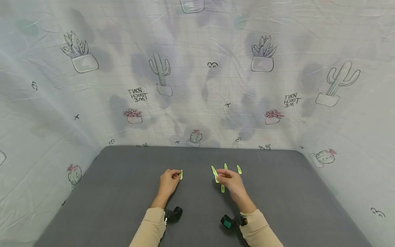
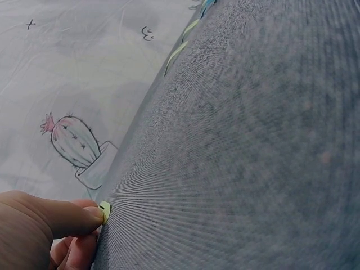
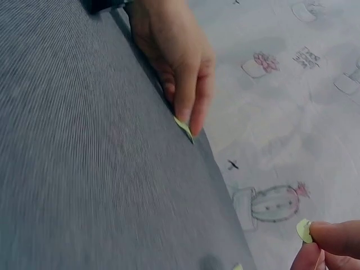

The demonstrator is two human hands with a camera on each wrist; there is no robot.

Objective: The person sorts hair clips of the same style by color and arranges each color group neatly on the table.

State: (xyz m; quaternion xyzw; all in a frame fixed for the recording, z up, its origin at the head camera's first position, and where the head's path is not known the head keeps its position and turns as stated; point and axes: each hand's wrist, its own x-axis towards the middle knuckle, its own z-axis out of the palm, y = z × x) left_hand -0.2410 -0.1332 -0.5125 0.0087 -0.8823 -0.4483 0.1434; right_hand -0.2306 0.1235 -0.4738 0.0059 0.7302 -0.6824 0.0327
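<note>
My left hand (image 1: pixel 169 181) pinches a yellow-green snap hair clip (image 1: pixel 181 175) between thumb and fingertips, close over the grey table. That clip's rounded end (image 2: pixel 105 210) shows at the fingertips in the left wrist view. To the right, my right hand (image 1: pixel 232 182) pinches another yellow-green hair clip (image 1: pixel 216 178) by its side; in the right wrist view its rounded end (image 3: pixel 304 230) sticks out past the thumb. A further clip (image 1: pixel 213 169) overlaps the held one in the head view. Around the right hand lie more matching clips, one (image 1: pixel 223 188) nearer me and two (image 1: pixel 226 166) (image 1: pixel 239 169) beyond.
A dark grey cloth-like tabletop (image 1: pixel 123 199) spreads under both hands. Something blue (image 2: pixel 208 7) shows at the top of the left wrist view, mostly out of sight. Behind the table hangs a pale sheet (image 1: pixel 197 79) printed with cacti. Both wrists wear black bands.
</note>
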